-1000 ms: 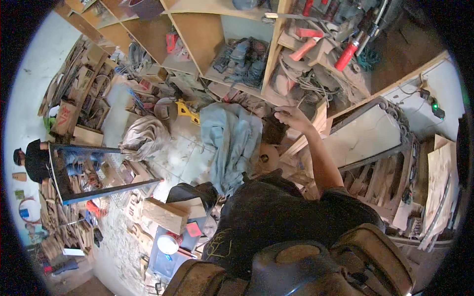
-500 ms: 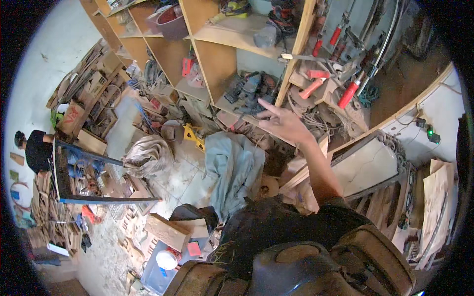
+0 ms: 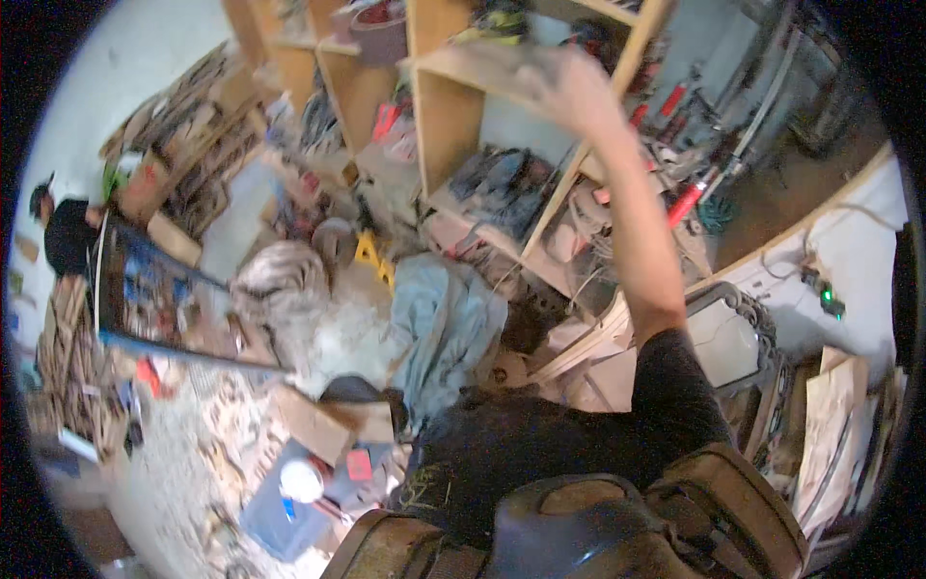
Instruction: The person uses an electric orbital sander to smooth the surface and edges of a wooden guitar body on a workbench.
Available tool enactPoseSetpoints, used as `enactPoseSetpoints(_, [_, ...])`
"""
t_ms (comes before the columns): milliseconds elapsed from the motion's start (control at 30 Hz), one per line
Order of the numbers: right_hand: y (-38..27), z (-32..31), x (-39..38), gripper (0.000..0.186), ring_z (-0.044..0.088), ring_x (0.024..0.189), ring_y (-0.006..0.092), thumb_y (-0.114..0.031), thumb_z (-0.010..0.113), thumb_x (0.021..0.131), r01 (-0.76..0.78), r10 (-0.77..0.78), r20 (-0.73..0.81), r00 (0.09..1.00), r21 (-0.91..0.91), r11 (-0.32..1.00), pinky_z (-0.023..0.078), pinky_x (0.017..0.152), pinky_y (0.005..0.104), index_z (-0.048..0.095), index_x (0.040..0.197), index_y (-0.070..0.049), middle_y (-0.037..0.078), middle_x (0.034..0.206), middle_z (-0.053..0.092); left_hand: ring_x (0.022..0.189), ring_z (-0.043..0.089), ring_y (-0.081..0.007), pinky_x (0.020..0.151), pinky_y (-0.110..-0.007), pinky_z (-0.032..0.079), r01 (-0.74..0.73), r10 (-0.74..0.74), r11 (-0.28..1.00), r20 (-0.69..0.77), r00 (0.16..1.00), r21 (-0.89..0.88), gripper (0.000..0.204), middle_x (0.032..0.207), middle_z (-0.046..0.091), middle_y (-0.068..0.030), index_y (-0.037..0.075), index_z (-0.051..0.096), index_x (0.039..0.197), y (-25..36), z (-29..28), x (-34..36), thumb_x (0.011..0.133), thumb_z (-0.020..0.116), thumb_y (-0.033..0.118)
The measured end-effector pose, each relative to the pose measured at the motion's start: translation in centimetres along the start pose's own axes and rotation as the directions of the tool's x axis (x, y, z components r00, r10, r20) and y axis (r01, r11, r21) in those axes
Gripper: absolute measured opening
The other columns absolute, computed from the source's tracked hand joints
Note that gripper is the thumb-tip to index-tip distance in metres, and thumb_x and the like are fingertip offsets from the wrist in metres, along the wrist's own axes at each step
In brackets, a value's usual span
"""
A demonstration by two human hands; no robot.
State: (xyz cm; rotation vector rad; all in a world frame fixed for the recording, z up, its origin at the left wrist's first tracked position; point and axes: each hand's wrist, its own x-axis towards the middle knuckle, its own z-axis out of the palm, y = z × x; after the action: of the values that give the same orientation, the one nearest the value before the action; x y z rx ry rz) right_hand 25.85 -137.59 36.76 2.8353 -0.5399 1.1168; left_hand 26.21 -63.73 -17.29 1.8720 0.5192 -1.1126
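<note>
My right hand (image 3: 582, 95) is raised at the upper shelf level of a wooden shelving unit (image 3: 449, 121). Motion smears its fingers, so I cannot tell whether they grip anything. By the fingertips is a blurred greyish patch on the dusty shelf board, too unclear to name. Behind the hand, dark and red items (image 3: 590, 41) sit in the upper compartment. In the compartment below lies a heap of dark tools (image 3: 506, 188). My left hand is out of view.
Red-handled bar clamps (image 3: 687, 205) hang to the right. A grey-blue cloth (image 3: 439, 318) and a yellow bracket-like piece (image 3: 372, 256) lie below the shelves. A blue-edged frame (image 3: 193, 352) stands at left near another person (image 3: 69, 236). Wood scraps (image 3: 183, 140) pile along the wall.
My right hand has risen from beside the lower compartment with the dark tools to the shelf above it. The view has shifted slightly, and the hand is now blurred.
</note>
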Motion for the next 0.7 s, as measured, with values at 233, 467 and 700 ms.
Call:
enactPoseSetpoints(233, [23.3, 5.0, 14.3, 0.057, 0.061, 0.125, 0.0404, -0.05, 0.055, 0.091, -0.268, 0.538, 0.261, 0.802, -0.648, 0.713, 0.048, 0.104, 0.0508, 0.069, 0.128, -0.008, 0.021, 0.134, 0.065, 0.08, 0.065, -0.0235, 0.069, -0.041, 0.046, 0.06, -0.066, 0.987, -0.032, 0.997, -0.152, 0.055, 0.105, 0.066, -0.0099, 0.003, 0.06, 0.127, -8.2, 3.9, -3.9, 0.094, 0.064, 0.047])
enactPoseSetpoints(467, [23.1, 10.3, 12.5, 0.054, 0.063, 0.117, 0.0385, -0.046, 0.058, 0.086, -0.306, 0.585, 0.319, 0.746, -0.617, 0.725, 0.049, 0.099, 0.0512, 0.069, 0.125, -0.009, 0.019, 0.126, 0.067, 0.073, 0.064, -0.0243, 0.059, -0.039, 0.047, 0.288, -0.376, 0.887, -0.204, 0.904, -0.36, 0.045, 0.094, 0.066, -0.0077, 0.009, 0.062, 0.117, -20.4, 6.9, -19.1, 0.093, 0.065, 0.046])
enactPoseSetpoints(700, [23.5, 6.8, 13.2, 0.053, 0.066, 0.109, 0.0366, -0.043, 0.062, 0.082, -0.39, 0.641, 0.243, 0.728, -0.622, 0.679, 0.05, 0.094, 0.0515, 0.069, 0.123, -0.01, 0.018, 0.118, 0.07, 0.071, 0.064, -0.0151, 0.059, -0.033, 0.052, 0.113, -0.331, 0.695, -0.177, 0.927, -0.71, 0.027, 0.087, 0.069, -0.005, 0.018, 0.069, 0.105, -31.8, 4.2, -22.3, 0.094, 0.063, 0.042])
